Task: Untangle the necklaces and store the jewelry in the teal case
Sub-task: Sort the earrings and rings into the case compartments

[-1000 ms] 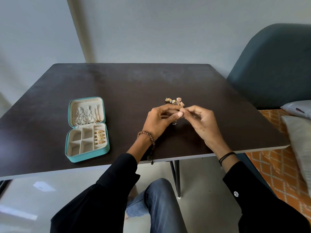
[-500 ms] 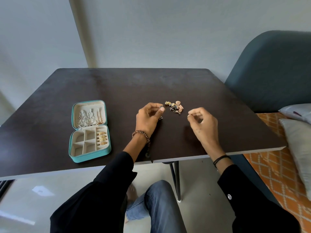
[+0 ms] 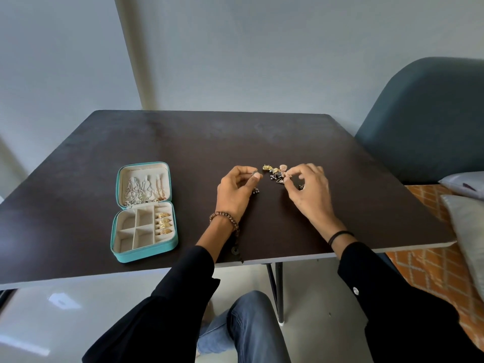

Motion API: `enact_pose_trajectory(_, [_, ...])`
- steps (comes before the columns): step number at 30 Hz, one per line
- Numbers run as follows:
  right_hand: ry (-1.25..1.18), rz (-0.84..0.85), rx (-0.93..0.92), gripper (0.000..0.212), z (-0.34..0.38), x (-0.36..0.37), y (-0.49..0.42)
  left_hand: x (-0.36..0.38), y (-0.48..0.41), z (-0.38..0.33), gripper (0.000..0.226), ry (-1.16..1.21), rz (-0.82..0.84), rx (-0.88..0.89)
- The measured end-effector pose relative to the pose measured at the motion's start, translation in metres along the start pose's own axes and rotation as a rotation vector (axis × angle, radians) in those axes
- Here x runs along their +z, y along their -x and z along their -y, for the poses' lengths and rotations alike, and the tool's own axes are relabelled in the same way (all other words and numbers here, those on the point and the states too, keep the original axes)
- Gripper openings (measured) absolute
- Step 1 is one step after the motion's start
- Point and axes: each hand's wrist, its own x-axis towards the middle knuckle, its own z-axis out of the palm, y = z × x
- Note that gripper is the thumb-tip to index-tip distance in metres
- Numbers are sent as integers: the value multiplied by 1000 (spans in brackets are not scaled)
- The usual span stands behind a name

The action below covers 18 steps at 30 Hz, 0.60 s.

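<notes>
The left hand (image 3: 235, 191) is lifted just off the surface (image 3: 183, 142) with thumb and forefinger curled onto a small beaded piece (image 3: 255, 190), whose beads dangle below the fingertips. That looks like a way to hold it clear of the rest, so it cannot catch again. The right hand (image 3: 311, 191) reaches into the near-right edge of the pile (image 3: 275, 172), thumb and forefinger closed in a fine pinch on one of its pieces and the other fingers fanned out of the way. Which piece it holds is too small to tell. The pile is a loose knot of gold, pink and dark bits lying on the surface between the two hands, near the middle and well apart from the case (image 3: 146, 251). The case lies open and flat to the left, its lid laid back so both halves face up and can be reached without a hand to steady them. Chains (image 3: 142, 188) already hang in the lid, and four gold rings (image 3: 163, 223) sit in the right-hand slot. The square compartments (image 3: 131, 233) beside the rings hold nothing that I can see, so they are probably meant for these small pieces. By my reading the necklaces are mostly stored, and the sorting of the remaining pile is under way.
</notes>
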Motion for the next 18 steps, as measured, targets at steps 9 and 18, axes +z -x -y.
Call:
enact_pose_trajectory(9, [90,99,2,19,5,22,-26,0,-1,-2,8,27,9,0])
enact_pose_trajectory(18, [40,126,64,20,2,20,-25,1,-1,-1,8,39,8,-8])
